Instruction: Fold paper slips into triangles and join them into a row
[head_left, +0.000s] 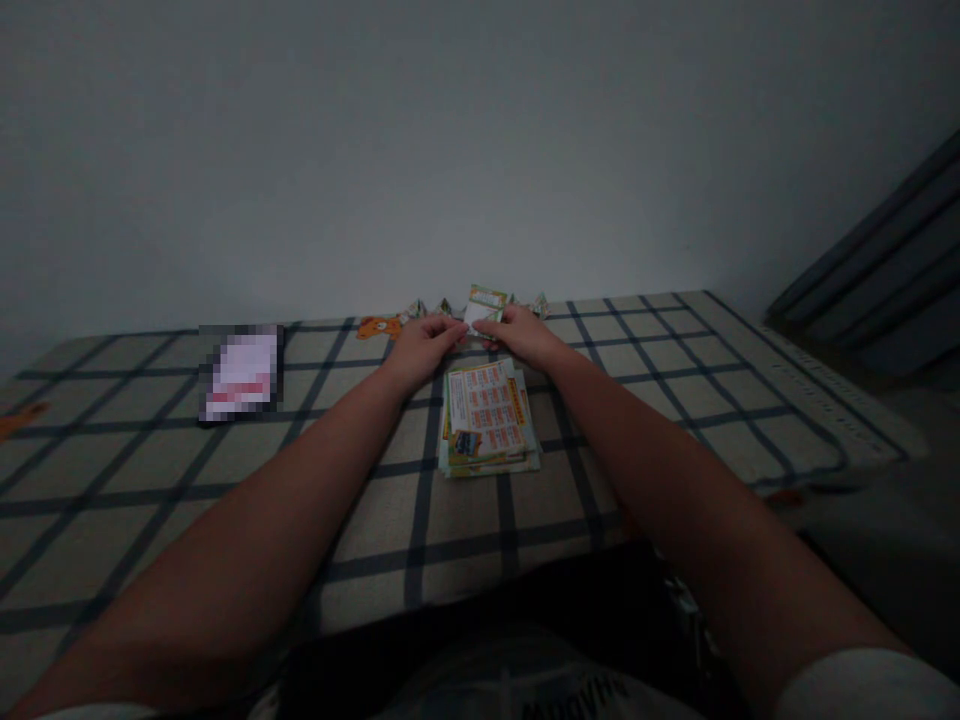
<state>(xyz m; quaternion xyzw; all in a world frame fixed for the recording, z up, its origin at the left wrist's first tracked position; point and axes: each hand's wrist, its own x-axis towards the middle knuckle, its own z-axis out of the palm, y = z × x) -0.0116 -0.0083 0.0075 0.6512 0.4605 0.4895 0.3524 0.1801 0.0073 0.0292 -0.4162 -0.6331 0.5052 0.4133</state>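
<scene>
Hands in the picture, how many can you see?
2: the left hand is at the left edge of the green-and-white paper, and the right hand holds its right side. No other hand shows.

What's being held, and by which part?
A printed paper: the right hand holds its lower part; the left hand is at its lower left corner, grip unclear.

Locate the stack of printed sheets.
In the head view, the stack lies near centre on the checked cloth, just below the left hand and right hand.

Checked tablecloth [645, 370], grey wall [480, 130]
</scene>
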